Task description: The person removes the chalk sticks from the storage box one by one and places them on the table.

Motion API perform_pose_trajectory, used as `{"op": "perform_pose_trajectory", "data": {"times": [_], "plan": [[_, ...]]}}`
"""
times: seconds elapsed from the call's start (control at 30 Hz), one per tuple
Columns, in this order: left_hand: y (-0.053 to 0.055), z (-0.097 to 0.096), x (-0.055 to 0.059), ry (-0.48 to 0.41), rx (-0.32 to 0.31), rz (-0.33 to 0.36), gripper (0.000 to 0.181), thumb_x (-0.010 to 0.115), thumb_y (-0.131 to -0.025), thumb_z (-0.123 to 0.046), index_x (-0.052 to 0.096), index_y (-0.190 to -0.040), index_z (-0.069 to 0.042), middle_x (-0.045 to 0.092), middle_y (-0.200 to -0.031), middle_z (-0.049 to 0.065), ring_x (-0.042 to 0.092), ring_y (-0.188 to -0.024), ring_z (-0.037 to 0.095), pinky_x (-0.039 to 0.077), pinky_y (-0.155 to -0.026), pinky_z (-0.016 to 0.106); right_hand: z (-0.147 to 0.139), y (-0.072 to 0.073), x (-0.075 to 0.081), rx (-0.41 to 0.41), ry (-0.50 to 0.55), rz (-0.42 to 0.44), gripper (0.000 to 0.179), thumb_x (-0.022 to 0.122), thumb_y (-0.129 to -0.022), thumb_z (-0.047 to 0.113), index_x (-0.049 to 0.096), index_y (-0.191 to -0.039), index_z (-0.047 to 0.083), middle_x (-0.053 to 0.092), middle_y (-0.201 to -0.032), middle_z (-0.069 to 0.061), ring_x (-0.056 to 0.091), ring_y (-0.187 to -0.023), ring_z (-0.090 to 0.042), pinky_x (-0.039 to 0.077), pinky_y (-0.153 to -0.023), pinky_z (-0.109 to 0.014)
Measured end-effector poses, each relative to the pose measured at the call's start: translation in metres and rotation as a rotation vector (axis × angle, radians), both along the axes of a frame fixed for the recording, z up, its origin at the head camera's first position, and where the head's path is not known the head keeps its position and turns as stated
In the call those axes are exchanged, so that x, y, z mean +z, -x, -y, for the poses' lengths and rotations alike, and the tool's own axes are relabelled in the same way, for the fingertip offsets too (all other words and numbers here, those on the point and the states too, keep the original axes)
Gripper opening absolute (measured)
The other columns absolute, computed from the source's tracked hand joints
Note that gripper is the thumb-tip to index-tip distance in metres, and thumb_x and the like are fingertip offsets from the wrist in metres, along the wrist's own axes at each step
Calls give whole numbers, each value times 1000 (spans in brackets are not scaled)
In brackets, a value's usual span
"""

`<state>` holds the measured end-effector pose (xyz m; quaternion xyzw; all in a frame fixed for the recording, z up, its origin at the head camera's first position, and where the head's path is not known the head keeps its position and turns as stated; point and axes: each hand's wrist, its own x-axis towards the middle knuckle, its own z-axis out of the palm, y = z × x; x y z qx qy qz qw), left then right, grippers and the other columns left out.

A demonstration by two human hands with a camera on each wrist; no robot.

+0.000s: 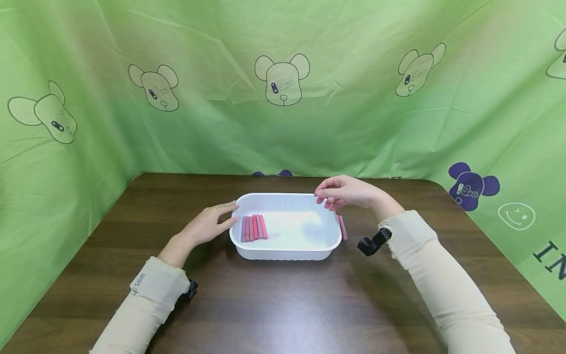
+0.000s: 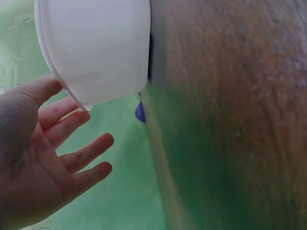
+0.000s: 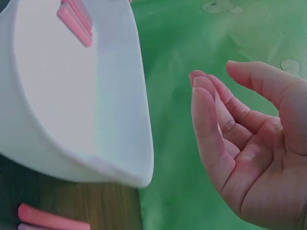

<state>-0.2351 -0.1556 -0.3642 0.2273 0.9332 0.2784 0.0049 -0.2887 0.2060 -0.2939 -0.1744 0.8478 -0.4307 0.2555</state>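
A white plastic basin [image 1: 285,254] stands on the table. Several slim pink and red sticks [image 1: 254,228], like pastels or chalk, lie side by side at its left end. My left hand [image 1: 204,225] rests lightly at the left rim, thumb and first fingertips touching the edge, the other fingers [image 2: 96,153] spread free. Over the far right corner of the basin hovers my right hand [image 1: 349,191], fingers loosely bent and thumb apart, nothing between them in the right wrist view. More pink sticks [image 1: 342,227] lie on the table just outside the basin's right side.
The brown wooden table [image 1: 283,305] spreads around the basin. A green curtain [image 1: 283,137] with bear-head drawings hangs behind and at both sides. A small black camera [image 1: 375,242] is strapped to the right wrist over a pale sleeve [image 1: 446,280].
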Motion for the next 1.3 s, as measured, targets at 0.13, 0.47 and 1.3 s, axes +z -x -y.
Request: {"op": "perform_pose_trajectory", "data": {"times": [0.13,0.47,1.3], "plan": [[0,0,0,1,1,0,48,54,-94,-26,47,-136,-3,44,-144,17,40,-134,35,33,-110,51,12,4,3,39,-3,-8,45,56,-94,28,50,-122,-7,61,-110,-19,61,-79,-11,56,-79,-29],[-1,-1,1,6,-4,-9,47,54,-94,-25,47,-136,-3,44,-144,17,40,-134,35,33,-110,50,38,14,1,80,-30,-7,40,57,-92,26,55,-119,-4,65,-103,-12,62,-78,-11,56,-82,-31],[-1,0,2,1,1,13,48,54,-94,-25,47,-136,-3,43,-144,18,40,-134,35,33,-110,51,82,38,-27,160,-118,77,40,58,-92,24,55,-120,-5,62,-115,-22,63,-82,-11,55,-87,-31]]}}
